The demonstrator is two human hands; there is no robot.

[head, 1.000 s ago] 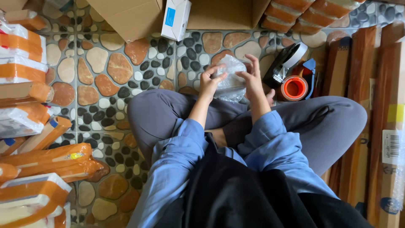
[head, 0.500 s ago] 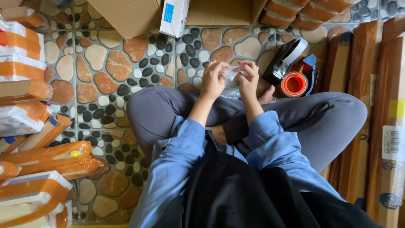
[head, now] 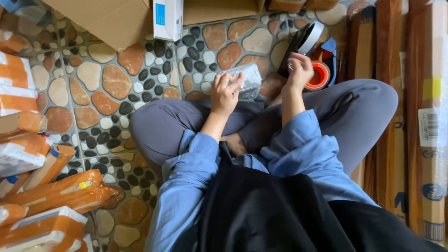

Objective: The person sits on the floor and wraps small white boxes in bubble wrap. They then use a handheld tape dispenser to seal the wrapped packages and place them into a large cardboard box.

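I sit cross-legged on a pebble-patterned floor. My left hand holds a small clear bubble-wrapped packet above my knees. My right hand is raised to the right of the packet, fingers loosely curled, close to a black tape roll and just left of an orange tape dispenser. Whether its fingers touch the tape roll I cannot tell. Blue sleeves cover both forearms.
Orange-taped wrapped parcels pile along the left. A brown cardboard box and a white-and-blue small box lie at the top. Long brown cartons stand along the right side.
Both hands held the packet before. My right hand has let go and moved right toward the tape roll and dispenser; my left hand keeps the packet.
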